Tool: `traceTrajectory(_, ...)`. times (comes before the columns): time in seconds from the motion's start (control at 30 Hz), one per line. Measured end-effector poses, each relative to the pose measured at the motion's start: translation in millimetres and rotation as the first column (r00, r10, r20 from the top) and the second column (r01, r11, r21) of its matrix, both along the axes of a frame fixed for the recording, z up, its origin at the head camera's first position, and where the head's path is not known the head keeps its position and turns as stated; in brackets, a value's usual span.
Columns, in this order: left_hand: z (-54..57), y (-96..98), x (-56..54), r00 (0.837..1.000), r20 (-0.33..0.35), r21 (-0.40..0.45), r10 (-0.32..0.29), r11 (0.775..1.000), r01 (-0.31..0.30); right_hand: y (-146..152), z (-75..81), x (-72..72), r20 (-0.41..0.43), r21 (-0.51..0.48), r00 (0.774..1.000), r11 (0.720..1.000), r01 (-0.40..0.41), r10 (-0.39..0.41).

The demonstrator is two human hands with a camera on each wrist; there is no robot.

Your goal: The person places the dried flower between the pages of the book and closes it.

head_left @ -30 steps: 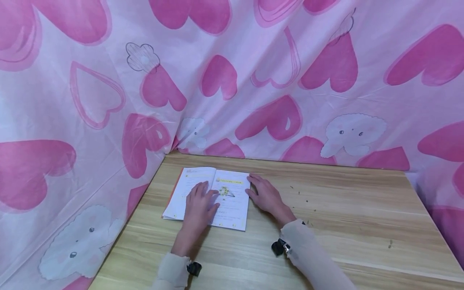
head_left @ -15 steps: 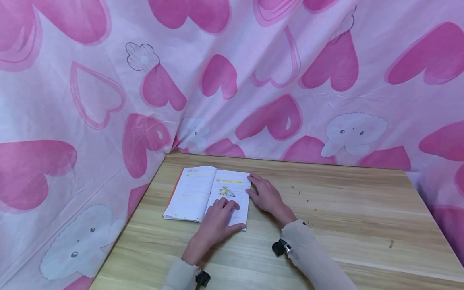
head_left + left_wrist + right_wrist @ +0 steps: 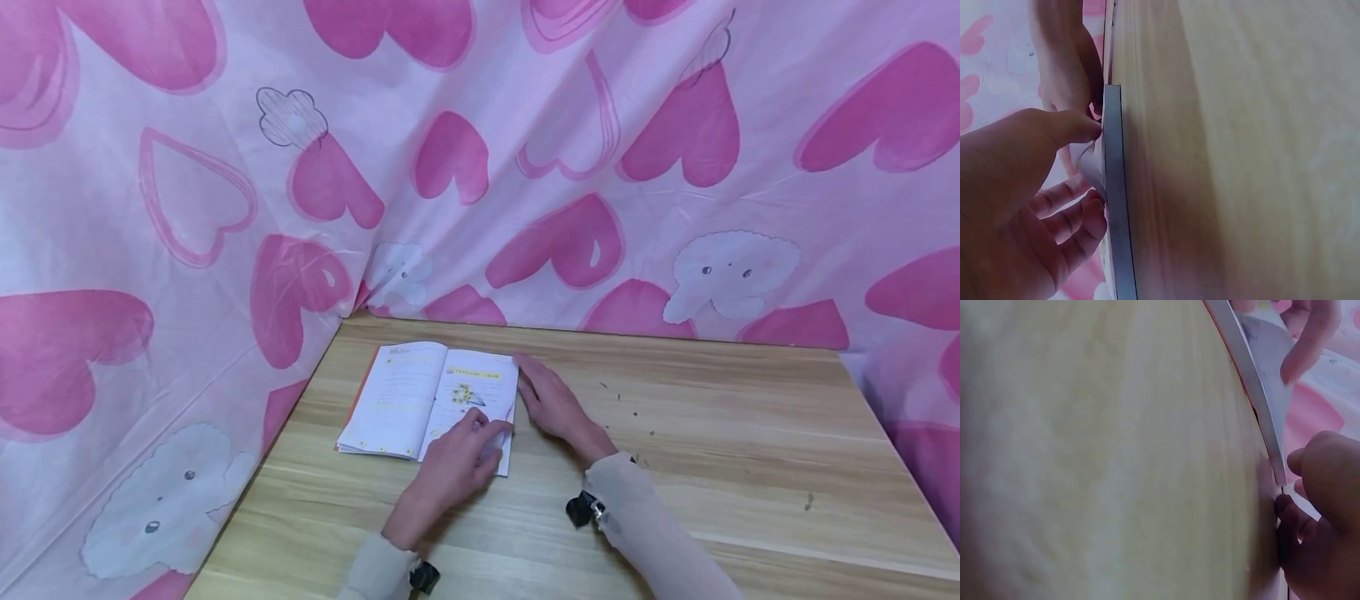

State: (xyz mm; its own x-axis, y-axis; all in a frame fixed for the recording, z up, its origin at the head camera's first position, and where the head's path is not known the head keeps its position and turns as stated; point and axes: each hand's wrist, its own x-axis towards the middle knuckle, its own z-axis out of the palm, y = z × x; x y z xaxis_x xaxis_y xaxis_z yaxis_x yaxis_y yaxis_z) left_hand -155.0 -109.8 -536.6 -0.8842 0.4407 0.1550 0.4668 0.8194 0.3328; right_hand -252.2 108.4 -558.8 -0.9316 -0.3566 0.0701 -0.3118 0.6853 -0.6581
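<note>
An open book [image 3: 397, 392] lies on the wooden table, with a yellow flower picture on its right page [image 3: 468, 392]. Over that page's lower right part is my left hand [image 3: 457, 458]. In the left wrist view its thumb and bent fingers [image 3: 1088, 215] hold the edge of a lifted page [image 3: 1091, 167], which bows up off the pages below. My right hand [image 3: 555, 400] rests beside the book's upper right edge, fingers nearly straight; in the right wrist view its thumb [image 3: 1297, 461] and fingertips are near the book's end. Some right fingertips are hidden.
The wooden table [image 3: 712, 467] extends to the right, with small dark specks on it. Pink heart-patterned cloth [image 3: 555, 150] hangs along the table's back and left sides. Each wrist carries a small black device [image 3: 581, 508].
My left hand has moved from the book's middle to the lower right of the right page, where its fingers now lift a page edge. My right hand has barely moved.
</note>
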Motion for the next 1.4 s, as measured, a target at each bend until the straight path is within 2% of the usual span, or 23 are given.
traceTrajectory(0.1,4.2,-0.6,1.3,0.998,-0.038,0.000,0.049,0.999,-0.049,2,-1.9,-1.6,0.022,-0.032,1.000,0.999,0.007,-0.007)
traceTrajectory(0.2,10.0,-1.7,3.0,0.990,-0.107,0.018,0.088,0.996,-0.086,2,-2.2,-1.8,0.048,-0.031,0.999,0.999,0.019,-0.018)
traceTrajectory(0.33,19.8,-2.6,6.6,0.975,-0.192,0.070,0.111,0.993,-0.100,3,-0.6,-1.3,0.038,-0.038,0.999,0.999,0.002,0.000)
traceTrajectory(0.53,36.3,-4.5,11.8,0.958,-0.252,0.091,0.134,0.989,-0.115,5,0.6,-1.0,0.025,-0.047,0.999,0.998,-0.039,0.040)
traceTrajectory(0.8,53.5,-13.3,10.2,0.946,-0.269,0.141,0.181,0.979,-0.148,4,-1.0,-1.7,0.056,-0.016,0.998,0.999,-0.031,0.032)
traceTrajectory(1.13,64.7,-33.1,6.6,0.898,-0.330,0.278,0.290,0.939,-0.201,2,-1.0,-0.8,0.077,-0.009,0.997,1.000,-0.023,0.024)
traceTrajectory(1.27,67.8,-46.5,3.3,0.877,-0.346,0.323,0.334,0.920,-0.223,2,-1.3,-0.7,0.086,0.000,0.996,1.000,-0.017,0.017)
traceTrajectory(1.4,69.9,-63.2,-1.9,0.863,-0.357,0.346,0.357,0.909,-0.232,1,-1.4,-0.3,0.095,-0.001,0.995,1.000,-0.010,0.010)
